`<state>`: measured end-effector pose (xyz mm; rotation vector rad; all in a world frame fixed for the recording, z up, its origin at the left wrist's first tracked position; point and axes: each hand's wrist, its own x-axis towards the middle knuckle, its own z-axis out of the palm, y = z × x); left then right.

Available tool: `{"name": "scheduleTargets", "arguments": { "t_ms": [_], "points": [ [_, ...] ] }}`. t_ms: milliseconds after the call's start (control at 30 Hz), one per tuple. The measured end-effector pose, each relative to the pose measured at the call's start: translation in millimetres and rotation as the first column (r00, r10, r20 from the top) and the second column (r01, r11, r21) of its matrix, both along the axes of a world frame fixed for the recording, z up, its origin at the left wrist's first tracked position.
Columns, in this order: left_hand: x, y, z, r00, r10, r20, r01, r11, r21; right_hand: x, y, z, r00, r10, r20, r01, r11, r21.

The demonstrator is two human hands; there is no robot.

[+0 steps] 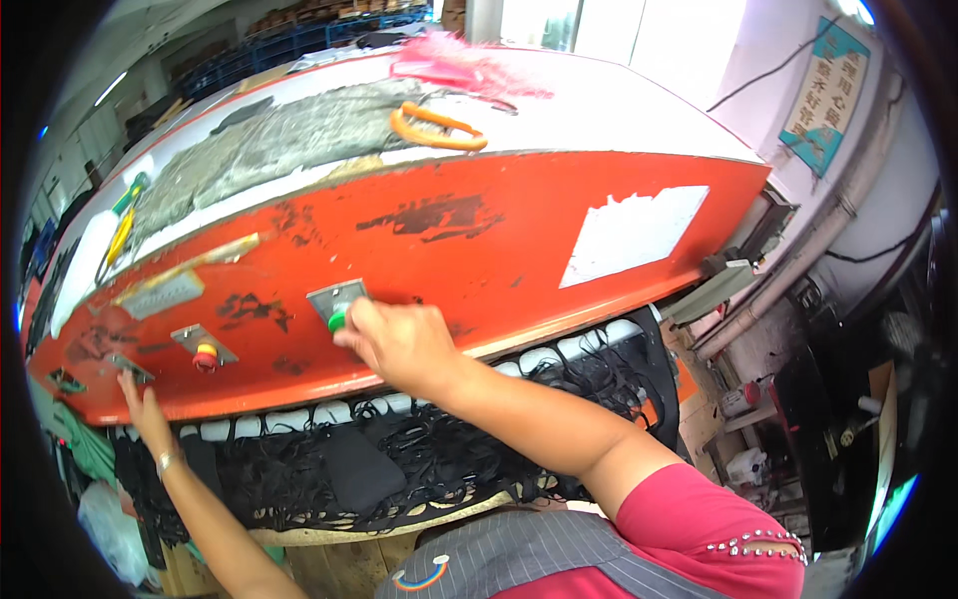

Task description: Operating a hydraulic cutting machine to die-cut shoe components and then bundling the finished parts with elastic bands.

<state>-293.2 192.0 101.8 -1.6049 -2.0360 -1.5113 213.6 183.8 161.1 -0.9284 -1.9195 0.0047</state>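
A large machine with a red-orange front panel (pixel 479 250) stands before me. My right hand (pixel 404 344) is curled closed at a round green button (pixel 337 319), with thumb and fingers against it. The button sits on a metal plate (pixel 334 298), partly covered by my hand. Farther left, my left hand (pixel 148 414) reaches up with its fingers stretched out, the fingertips at a small metal switch plate (pixel 128 367) low on the panel. Between the hands is a red and yellow button (pixel 206 357) on its own plate, apart from both.
Beneath the panel lies a bed of cut black strips and pieces (pixel 359 469). The machine's top holds grey cloth (pixel 284 135), an orange ring-shaped handle (pixel 436 130) and pink fluffy material (pixel 464 68). At left lie green-handled (pixel 130 195) and yellow-handled tools (pixel 120 240). Pipes (pixel 788 260) run along the right wall.
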Motion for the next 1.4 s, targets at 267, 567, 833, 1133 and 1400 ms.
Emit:
{"name": "scheduleTargets", "arguments": {
  "t_ms": [267,567,833,1133,1400],
  "points": [
    [285,-129,-32,0.865,-0.468,0.184,0.491,0.864,-0.113,89,-99,-67,0.838,0.424,0.344,-0.041,0.677,-0.734],
    [472,-228,-82,0.763,-0.628,-0.155,0.505,0.728,-0.465,141,-207,-136,0.832,0.215,0.512,0.115,0.836,-0.537],
    [492,-227,-75,0.803,-0.595,-0.036,0.481,0.682,-0.551,166,-204,-131,0.812,0.341,0.473,-0.001,0.812,-0.583],
    [525,-198,-26,0.637,-0.563,0.527,0.765,0.547,-0.340,230,-130,-90,0.929,0.029,0.368,0.173,0.846,-0.505],
    [619,-120,-92,0.347,-0.133,0.928,0.798,0.561,-0.218,230,-136,-128,0.930,-0.056,0.364,0.319,0.616,-0.720]
  ]
}}
